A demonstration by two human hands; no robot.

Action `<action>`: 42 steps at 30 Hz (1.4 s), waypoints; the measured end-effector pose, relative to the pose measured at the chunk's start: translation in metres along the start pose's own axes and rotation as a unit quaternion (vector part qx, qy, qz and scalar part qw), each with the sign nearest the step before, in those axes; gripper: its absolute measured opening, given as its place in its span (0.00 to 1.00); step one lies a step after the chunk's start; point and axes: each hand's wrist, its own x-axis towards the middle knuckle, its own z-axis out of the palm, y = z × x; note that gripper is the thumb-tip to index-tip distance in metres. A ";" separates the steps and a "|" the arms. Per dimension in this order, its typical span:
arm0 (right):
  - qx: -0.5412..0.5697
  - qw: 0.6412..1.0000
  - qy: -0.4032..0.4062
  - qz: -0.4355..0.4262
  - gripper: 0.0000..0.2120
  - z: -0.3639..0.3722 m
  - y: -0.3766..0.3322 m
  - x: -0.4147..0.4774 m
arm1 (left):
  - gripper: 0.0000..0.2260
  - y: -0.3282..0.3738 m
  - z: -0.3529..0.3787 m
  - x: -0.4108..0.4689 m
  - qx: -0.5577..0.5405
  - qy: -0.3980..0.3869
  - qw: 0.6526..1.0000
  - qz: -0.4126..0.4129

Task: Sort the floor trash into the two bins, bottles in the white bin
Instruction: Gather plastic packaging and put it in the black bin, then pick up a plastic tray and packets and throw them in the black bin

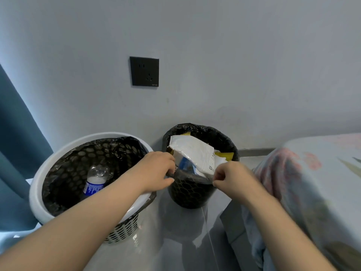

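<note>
At the near rim of the black bin [190,195], your left hand [157,170] and right hand [229,178] each pinch its liner [192,176], fingers curled. White packaging [193,151] sits inside. One bottle [95,182] lies in the white bin [36,194].

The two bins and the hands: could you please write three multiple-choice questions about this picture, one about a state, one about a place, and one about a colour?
1. The left hand and the right hand:
A hang open
B pinch the bag edge of the black bin
C hold a cup

2. The bottle lies:
A in the black bin
B in the right hand
C in the white bin

3. The wall socket is:
A black
B white
C yellow

Answers:
1 B, the fingers of both hands curl on the bag's front edge.
2 C, it rests on the dark liner inside the white rim.
3 A, its plate is dark against the pale wall.
</note>
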 end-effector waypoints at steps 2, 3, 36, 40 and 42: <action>0.014 1.000 0.017 -0.002 0.05 -0.011 -0.010 -0.002 | 0.10 -0.004 -0.009 -0.003 -0.027 0.015 1.000 0.000; 0.014 1.000 0.017 -0.008 0.04 -0.016 -0.015 -0.002 | 0.11 -0.007 -0.015 -0.004 -0.038 0.013 0.999 -0.002; -0.038 0.984 0.107 -0.139 0.10 -0.732 -0.320 -0.135 | 0.17 0.061 -0.814 -0.164 -0.019 0.050 0.995 -0.087; -0.044 0.968 0.151 -0.194 0.10 -0.794 -0.371 -0.165 | 0.17 0.072 -0.899 -0.212 0.026 0.100 0.990 -0.098; -0.035 0.961 0.172 -0.215 0.09 -0.815 -0.391 -0.175 | 0.17 0.076 -0.926 -0.234 0.041 0.119 0.986 -0.107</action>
